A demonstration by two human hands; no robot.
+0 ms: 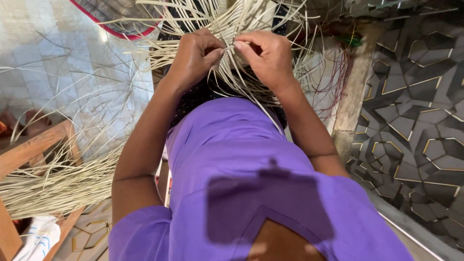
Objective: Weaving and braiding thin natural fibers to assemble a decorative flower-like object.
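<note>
Pale reed strips (241, 82), too many to count, fan outward at upper centre; left hand (193, 58) and right hand (268, 55) each pinch strands tightly.

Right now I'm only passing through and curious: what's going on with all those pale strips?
A person in a purple top is working thin pale strips with both bare hands. The left hand and right hand meet fingertip to fingertip, pinching strips in the middle of a loose, fanned-out mass. Many strip ends stick out unworked all around. A bundle of loose strips lies beside a wooden frame on the left, over a tiled floor.
</note>
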